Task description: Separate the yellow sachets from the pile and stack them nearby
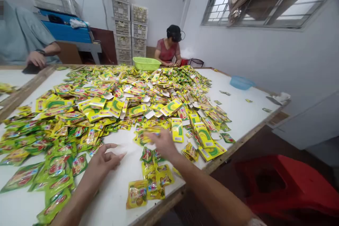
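Observation:
A big heap of small yellow and green sachets (pixel 111 102) covers a white table (pixel 235 109). My left hand (pixel 104 160) lies low over a bare patch of the table, fingers stretched out and empty, beside green sachets (pixel 58 169). My right hand (pixel 162 141) reaches forward to the heap's near edge, its fingers blurred and touching a yellow sachet (pixel 145 135). A small row of sachets (pixel 152 180) lies by the front edge, just under my right forearm.
A green basket (pixel 146 63) stands at the far end, where a person in a red top (pixel 167 50) sits working. Another person's hand (pixel 35 58) rests at the far left. A blue bowl (pixel 241 82) is at the right. A red stool (pixel 286 183) stands beside the table.

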Demonstrator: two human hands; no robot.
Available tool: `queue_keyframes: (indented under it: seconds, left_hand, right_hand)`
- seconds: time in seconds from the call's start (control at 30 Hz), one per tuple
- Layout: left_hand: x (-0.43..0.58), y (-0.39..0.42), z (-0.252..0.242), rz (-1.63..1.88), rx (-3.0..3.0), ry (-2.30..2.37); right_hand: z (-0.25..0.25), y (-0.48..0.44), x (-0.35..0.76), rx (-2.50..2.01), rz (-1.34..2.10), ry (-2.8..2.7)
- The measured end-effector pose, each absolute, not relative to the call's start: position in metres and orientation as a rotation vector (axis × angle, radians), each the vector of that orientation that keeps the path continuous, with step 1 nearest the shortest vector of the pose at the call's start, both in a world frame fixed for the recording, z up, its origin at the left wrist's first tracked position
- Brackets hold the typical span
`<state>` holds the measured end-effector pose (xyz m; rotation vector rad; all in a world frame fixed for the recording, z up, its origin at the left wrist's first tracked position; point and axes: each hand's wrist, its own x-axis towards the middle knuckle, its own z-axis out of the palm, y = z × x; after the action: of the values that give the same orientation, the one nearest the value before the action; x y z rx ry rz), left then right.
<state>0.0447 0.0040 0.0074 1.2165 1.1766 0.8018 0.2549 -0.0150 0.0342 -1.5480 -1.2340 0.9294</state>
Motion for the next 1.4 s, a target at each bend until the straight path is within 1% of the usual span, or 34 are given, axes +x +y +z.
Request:
queue_keyframes:
  seconds: [0.03,0.1,0.13,0.17,0.23,0.33,0.43,0.5,0.6,0.67,0.8,0.87,0.93,1.07,1.17,1.33,1.4]
  left_hand:
    - [0.045,0.003,0.008,0.795,1.245,1.203]
    - [0.046,0.002,0.008,0.783,1.293,1.242]
    - [0.046,0.002,0.008,0.781,1.309,1.251]
    - [0.046,0.003,0.007,0.78,1.319,1.252]
    - [0.046,0.004,0.005,0.782,1.318,1.241]
    - [0.044,0.007,0.003,0.803,1.253,1.235]
    - [0.045,0.008,0.004,0.884,1.153,1.208]
    - [0.045,0.009,0.005,0.948,1.065,1.143]
    - [0.042,0.01,0.004,1.028,0.901,1.076]
    - [0.037,0.011,0.004,1.064,0.81,1.076]
    - [0.028,0.013,0.005,1.057,0.708,1.096]
    - [0.029,0.012,0.007,1.019,0.662,1.065]
    - [0.032,0.011,0.011,0.96,0.609,1.038]
    - [0.04,0.006,0.016,0.807,0.679,1.002]
    - [0.04,0.004,0.014,0.769,0.821,1.002]
    - [0.033,0.003,0.011,0.841,1.012,1.025]
    - [0.031,0.002,0.012,0.837,1.087,1.037]
  right_hand:
    - [0.037,-0.022,0.273,-1.616,0.787,-1.12]
    - [0.038,-0.032,0.309,-1.719,0.618,-1.058]
    - [0.037,-0.034,0.326,-1.845,0.518,-1.024]
    - [0.034,-0.036,0.339,-1.957,0.467,-0.998]
    - [0.027,-0.036,0.352,-2.032,0.537,-0.969]
    - [0.02,-0.027,0.332,-1.935,0.616,-1.069]
    - [0.024,-0.014,0.279,-1.778,0.482,-1.353]
    - [0.029,-0.005,0.239,-1.624,0.481,-1.594]
    - [0.034,0.003,0.193,-1.37,0.77,-1.86]
    - [0.032,0.008,0.178,-1.244,1.01,-1.906]
    - [0.025,0.014,0.183,-1.027,1.478,-1.724]
    - [0.023,0.018,0.195,-0.966,1.573,-1.6]
    - [0.022,0.025,0.207,-1.004,1.482,-1.452]
    - [0.017,0.04,0.224,-1.148,1.148,-1.23]
    - [0.017,0.043,0.23,-1.204,1.095,-1.378]
    - [0.028,0.034,0.233,-1.431,0.989,-1.721]
    - [0.031,0.033,0.233,-1.45,0.953,-1.794]
